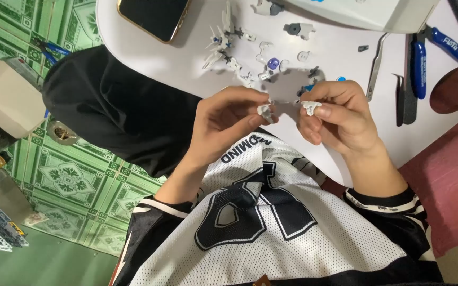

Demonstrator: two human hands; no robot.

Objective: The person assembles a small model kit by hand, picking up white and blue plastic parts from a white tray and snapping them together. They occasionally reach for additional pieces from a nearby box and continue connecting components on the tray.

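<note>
Hands meet above the near edge of the white table [133, 79]. Left hand [223, 124] pinches a small white plastic part [264, 110] between thumb and fingertips; right hand [340, 119] pinches a second white part [310, 107] the same way. The two pieces sit near each other, not touching, held over the table rim and the person's lap.

Risk, as a judgement: both pieces are tiny and gripped only at the fingertips; a slip would drop one off the edge onto the patterned green floor [70, 175], where it would be hard to find. Forcing a misaligned fit could stress a thin peg.

Surroundings: loose model pieces [229, 39] scattered just beyond the hands, a purple round piece [273, 63], a phone [153, 17] face down, tweezers [376, 69], blue-handled nippers [419, 63] well to the right. The scattered pieces crowd the space directly past the fingers
</note>
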